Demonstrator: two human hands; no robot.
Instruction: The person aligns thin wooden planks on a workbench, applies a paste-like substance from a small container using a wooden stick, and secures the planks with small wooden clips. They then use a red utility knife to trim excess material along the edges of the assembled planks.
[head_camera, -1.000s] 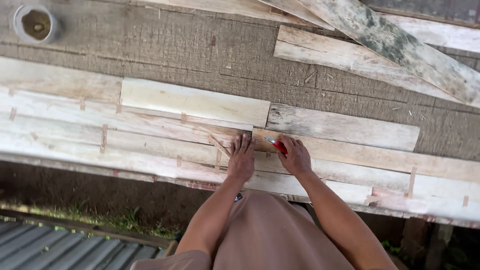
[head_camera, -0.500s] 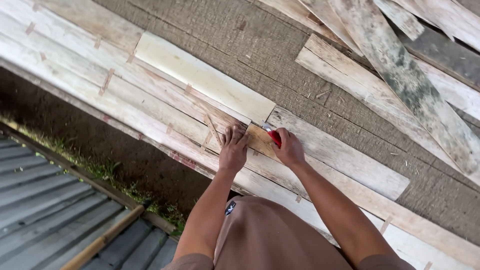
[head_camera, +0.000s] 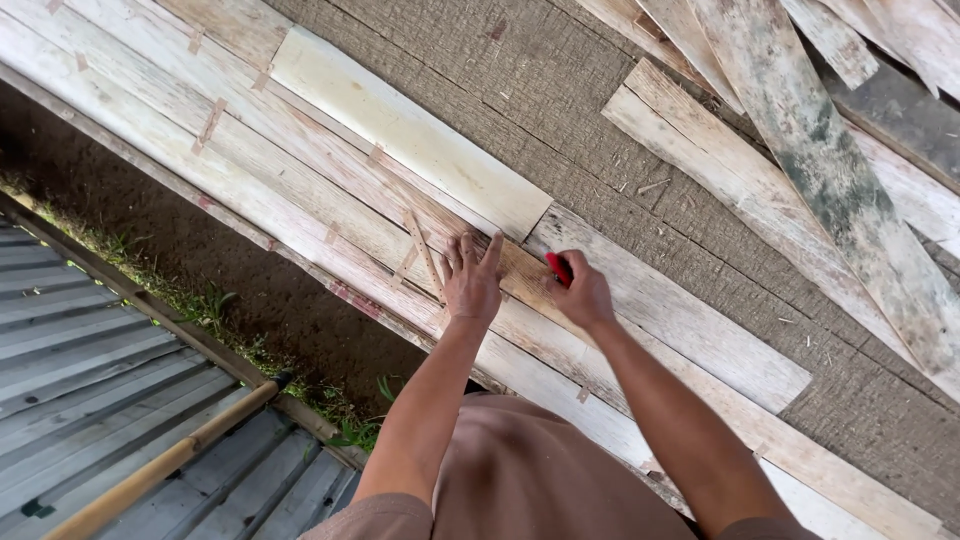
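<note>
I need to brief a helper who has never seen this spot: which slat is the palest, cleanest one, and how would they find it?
Start at the long row of flattened bamboo slats lying on the grey woven surface. Follow it to where the left hand presses flat, beside the right hand gripping a small red tool. Just beyond the fingertips lies the pale cream slat, smooth and unstained, unlike its streaked brownish neighbours.

Both forearms reach up from the bottom edge to mid-frame; the left hand (head_camera: 471, 282) lies flat with fingers spread, the right hand (head_camera: 583, 297) is curled closed.

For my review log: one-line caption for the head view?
Left hand flat on pale slats; right hand gripping a red tool beside it.
</note>
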